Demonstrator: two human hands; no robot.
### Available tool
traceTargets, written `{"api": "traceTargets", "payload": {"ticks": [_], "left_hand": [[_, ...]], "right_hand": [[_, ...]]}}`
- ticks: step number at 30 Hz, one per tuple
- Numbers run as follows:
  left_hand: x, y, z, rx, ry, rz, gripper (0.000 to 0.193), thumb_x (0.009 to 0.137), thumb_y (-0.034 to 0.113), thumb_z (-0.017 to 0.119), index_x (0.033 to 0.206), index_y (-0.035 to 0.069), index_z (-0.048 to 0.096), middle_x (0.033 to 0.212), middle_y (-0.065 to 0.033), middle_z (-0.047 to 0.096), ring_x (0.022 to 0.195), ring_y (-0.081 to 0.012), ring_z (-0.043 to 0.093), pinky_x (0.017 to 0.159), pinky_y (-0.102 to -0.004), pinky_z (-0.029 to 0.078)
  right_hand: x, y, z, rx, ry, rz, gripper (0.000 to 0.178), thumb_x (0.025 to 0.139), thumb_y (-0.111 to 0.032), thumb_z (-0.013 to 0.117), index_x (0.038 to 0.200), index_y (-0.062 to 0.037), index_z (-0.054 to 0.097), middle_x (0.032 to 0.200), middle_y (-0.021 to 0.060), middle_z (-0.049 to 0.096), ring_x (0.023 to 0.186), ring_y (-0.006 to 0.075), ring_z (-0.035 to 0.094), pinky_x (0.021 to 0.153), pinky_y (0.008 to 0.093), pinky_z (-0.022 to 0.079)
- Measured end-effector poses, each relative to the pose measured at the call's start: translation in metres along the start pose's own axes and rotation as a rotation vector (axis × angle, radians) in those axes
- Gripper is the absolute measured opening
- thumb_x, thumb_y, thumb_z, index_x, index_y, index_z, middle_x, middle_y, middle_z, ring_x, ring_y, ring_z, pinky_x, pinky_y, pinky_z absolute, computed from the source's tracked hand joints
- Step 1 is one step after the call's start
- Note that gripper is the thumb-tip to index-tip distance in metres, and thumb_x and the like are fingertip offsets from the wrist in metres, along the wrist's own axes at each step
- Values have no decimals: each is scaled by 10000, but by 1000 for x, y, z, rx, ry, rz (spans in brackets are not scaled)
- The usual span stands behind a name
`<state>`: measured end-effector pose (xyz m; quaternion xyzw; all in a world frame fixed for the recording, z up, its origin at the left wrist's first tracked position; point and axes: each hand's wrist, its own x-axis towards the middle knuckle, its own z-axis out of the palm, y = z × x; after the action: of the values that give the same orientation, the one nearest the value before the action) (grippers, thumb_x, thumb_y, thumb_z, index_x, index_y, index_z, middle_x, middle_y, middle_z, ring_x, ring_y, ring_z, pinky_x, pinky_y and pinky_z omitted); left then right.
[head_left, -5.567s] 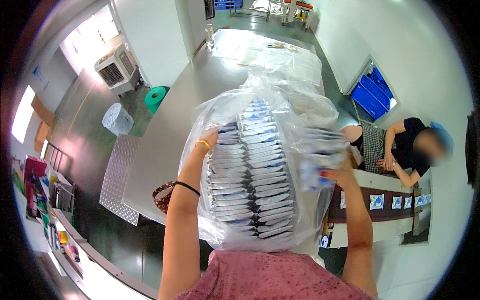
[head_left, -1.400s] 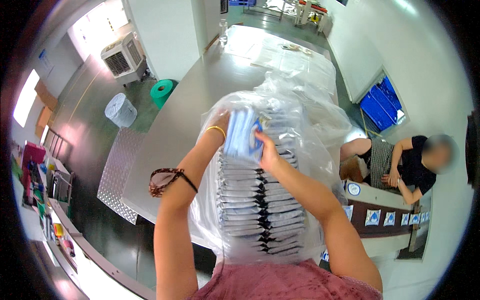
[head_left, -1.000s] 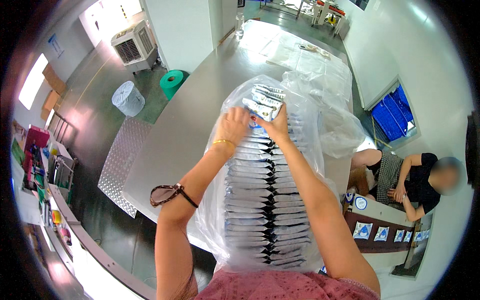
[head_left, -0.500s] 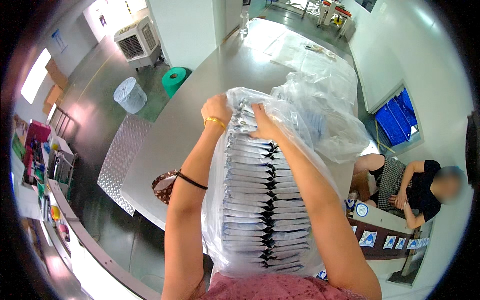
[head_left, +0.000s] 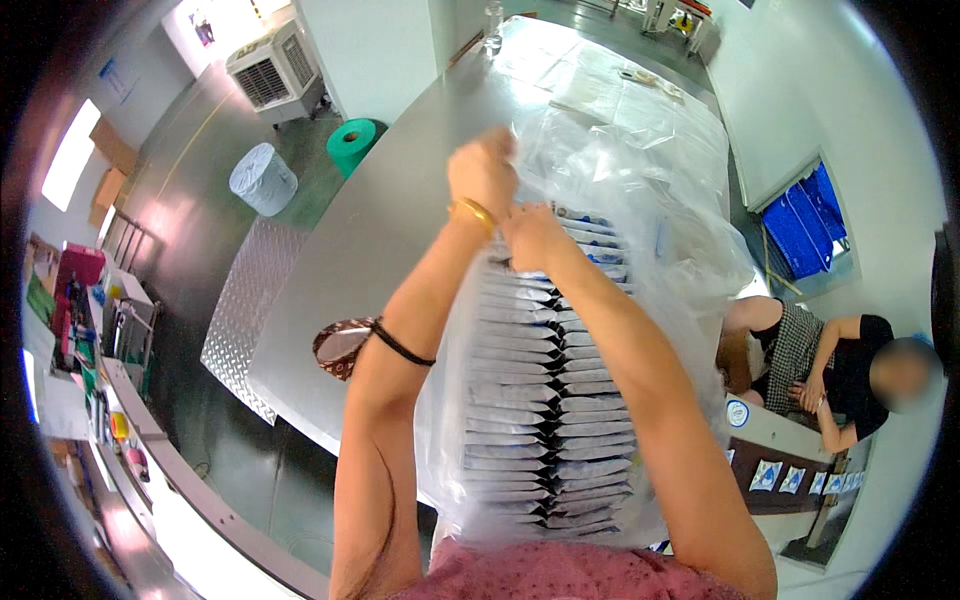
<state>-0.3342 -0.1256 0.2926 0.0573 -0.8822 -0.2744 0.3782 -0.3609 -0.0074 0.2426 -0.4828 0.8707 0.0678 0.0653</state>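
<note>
A large clear plastic bag (head_left: 447, 440) lies in front of me, holding two side-by-side rows of white sachets (head_left: 510, 395) packed on edge. My left hand (head_left: 484, 175) is raised above the bag's far end, its fingers closed on the plastic film and slightly blurred. Close below it, my right hand (head_left: 533, 238) is curled at the far end of the left row, touching the bag and sachets; what its fingers hold is hidden. My forearms reach along both sides of the rows.
The bag rests on a metal table (head_left: 350, 250). More crumpled clear plastic (head_left: 690, 220) lies to the right, with scissors (head_left: 640, 76) farther off. A seated person (head_left: 835, 370) is at the right beside a conveyor (head_left: 745, 470) carrying sachets. Green (head_left: 352, 145) and white rolls (head_left: 263, 180) stand left.
My left hand has risen and moved right and away with the film. My right hand has shifted slightly right and curled up. Several sachets at the right row's far end now show.
</note>
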Motion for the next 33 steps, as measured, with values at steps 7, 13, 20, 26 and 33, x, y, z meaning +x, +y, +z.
{"api": "traceTargets", "payload": {"ticks": [7, 13, 20, 26, 33], "left_hand": [[13, 61, -50, -112, -233, 142, 401, 676, -12, 651, 1061, 58, 559, 909, -190, 611, 846, -352, 615, 709, -383, 495], [-93, 41, -119, 192, -347, 168, 1054, 642, 234, 806, 1447, 0, 166, 1377, -305, 289, 1183, -422, 447, 942, -461, 411], [-200, 32, -214, -194, -700, -827, 457, 826, 54, 618, 1269, 37, 507, 748, -42, 570, 551, -97, 516, 470, -245, 437], [-167, 103, -241, 158, -457, -238, 545, 792, 14, 637, 1308, 33, 462, 954, -107, 571, 760, -172, 579, 593, -290, 473], [-222, 262, -182, -24, -1075, 369, 412, 774, 184, 696, 1102, -23, 557, 1063, -224, 595, 1002, -371, 569, 860, -419, 461]], "right_hand": [[4, 20, 8, 217, -16, 101, 851, 732, -465, 711, 1377, -39, 356, 1364, 220, 420, 1297, 347, 376, 1093, 517, 241], [-124, 23, 43, 241, 160, 27, 855, 866, -617, 482, 1431, -9, 277, 1457, 272, 253, 1351, 418, 264, 1099, 504, 239], [-391, -60, 4, 548, -281, -361, 855, 843, -562, 553, 1392, 44, 305, 1217, 278, 521, 1155, 383, 514, 956, 463, 429], [-474, -129, -47, 431, -508, -477, 370, 741, -196, 619, 1058, -7, 589, 821, 74, 650, 848, 268, 657, 696, 401, 510], [-520, -136, -66, 582, 508, -218, 279, 785, -257, 632, 1011, -95, 600, 996, 102, 624, 988, 255, 577, 838, 361, 447]]}}
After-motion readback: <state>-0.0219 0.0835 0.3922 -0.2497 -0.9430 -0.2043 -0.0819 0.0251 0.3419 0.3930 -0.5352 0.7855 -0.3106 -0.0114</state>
